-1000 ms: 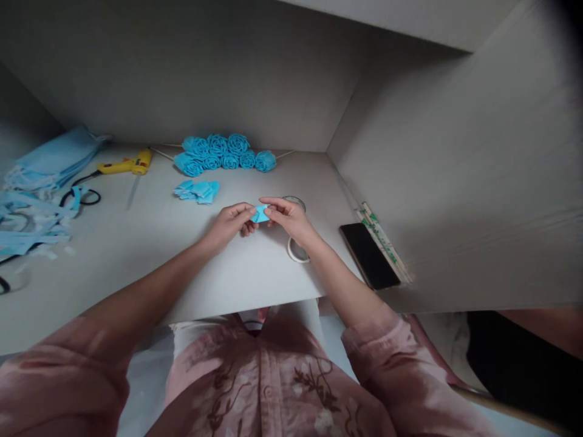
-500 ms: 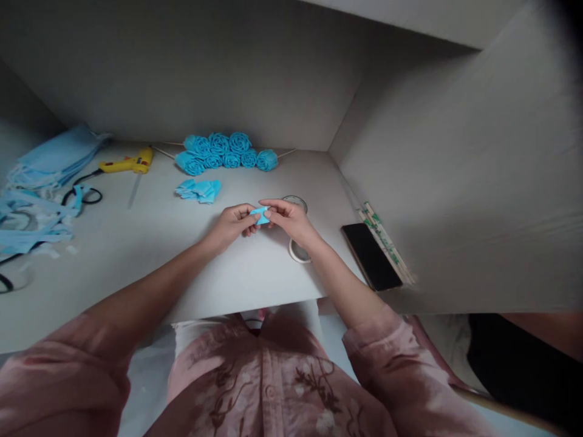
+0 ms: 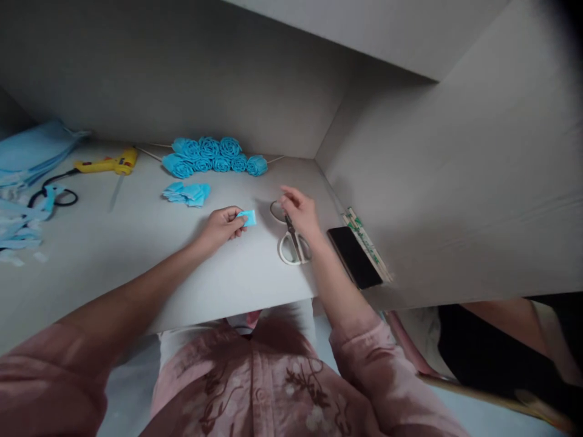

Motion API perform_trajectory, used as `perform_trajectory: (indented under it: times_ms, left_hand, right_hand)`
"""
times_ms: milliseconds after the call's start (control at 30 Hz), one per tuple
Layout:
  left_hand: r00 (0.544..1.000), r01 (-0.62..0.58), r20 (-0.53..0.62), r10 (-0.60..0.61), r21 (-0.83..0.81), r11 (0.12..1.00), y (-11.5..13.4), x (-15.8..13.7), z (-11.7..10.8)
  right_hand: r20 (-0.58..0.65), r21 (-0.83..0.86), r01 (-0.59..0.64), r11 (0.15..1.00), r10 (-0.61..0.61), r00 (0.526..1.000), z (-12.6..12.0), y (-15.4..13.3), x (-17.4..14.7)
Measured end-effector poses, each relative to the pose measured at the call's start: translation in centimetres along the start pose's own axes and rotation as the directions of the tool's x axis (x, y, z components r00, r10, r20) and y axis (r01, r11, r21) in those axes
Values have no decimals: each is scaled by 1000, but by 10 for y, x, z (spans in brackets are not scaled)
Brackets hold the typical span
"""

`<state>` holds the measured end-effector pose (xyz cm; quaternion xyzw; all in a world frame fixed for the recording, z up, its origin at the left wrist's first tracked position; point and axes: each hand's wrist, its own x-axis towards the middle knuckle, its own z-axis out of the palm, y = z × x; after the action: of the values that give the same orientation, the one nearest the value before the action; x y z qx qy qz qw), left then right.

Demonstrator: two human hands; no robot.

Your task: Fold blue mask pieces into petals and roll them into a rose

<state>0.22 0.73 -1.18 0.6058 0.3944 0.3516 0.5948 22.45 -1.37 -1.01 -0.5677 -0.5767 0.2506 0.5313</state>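
Note:
My left hand [image 3: 221,224] pinches a small folded piece of blue fabric [image 3: 248,218] between thumb and fingers. Over the white-handled scissors [image 3: 289,260] hovers my right hand [image 3: 300,211], its fingers loosely bent and apart with nothing seen in them. The scissors lie on the table with their handles towards me, and the hand hides part of the blades. A thin ring or roll [image 3: 272,212] shows beside the right fingertips, partly covered. Behind my left hand lies a gathered blue fabric strip [image 3: 187,193].
Blue fabric roses [image 3: 209,148] on sticks are stacked near the back wall. A yellow glue gun [image 3: 107,164] lies left of them, beside blue masks [image 3: 39,152] and scraps. On the right are a phone [image 3: 355,258] and paper-wrapped sticks [image 3: 367,243]. Another person's arm [image 3: 505,321] shows lower right.
My right hand has let go of the blue piece and moved right, over the scissors and ring. My left hand keeps hold of the piece. The view has shifted slightly.

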Motion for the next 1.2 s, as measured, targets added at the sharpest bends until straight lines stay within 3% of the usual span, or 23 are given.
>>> perform_trajectory:
  times_ms: [67, 200, 267, 400, 567, 700, 900, 1100, 1200]
  left_hand:
    - [1000, -5, -3, 5, 0, 1000, -1, 1, 0]
    - [1000, -11, -9, 11, -17, 1000, -2, 1, 1]
    - [1000, -6, -11, 6, -24, 1000, -2, 1, 1]
    - [1000, -24, -18, 23, -39, 999, 1, 0, 0]
    - [998, -51, -35, 50, -36, 998, 3, 0, 0]
    - [999, -40, -37, 39, -47, 998, 4, 0, 1]
    - [999, -26, -45, 23, -53, 998, 3, -1, 2]
    - [999, -35, -16, 34, -62, 997, 3, -3, 5]
    - [1000, -28, -2, 28, -52, 998, 4, -5, 5]
  right_hand:
    - [-135, -149, 48, 988, -69, 988, -17, -3, 5]
    - [11, -467, 105, 878, -113, 994, -36, -14, 0]
    - [63, -596, 81, 799, -54, 997, -37, -18, -8]
    - [50, -768, 13, 640, 40, 998, -28, -19, -22]
    - [34, -837, 1, 548, 49, 998, -15, -17, -26]
    - [-13, -819, -28, 573, 29, 999, -12, -10, -23]
    - [-116, -645, -150, 750, 98, 988, -13, 9, -23]
    - [-120, -618, -146, 773, 91, 989, -12, 15, -25]
    - [-150, -538, -166, 826, 100, 984, -12, 19, -23]
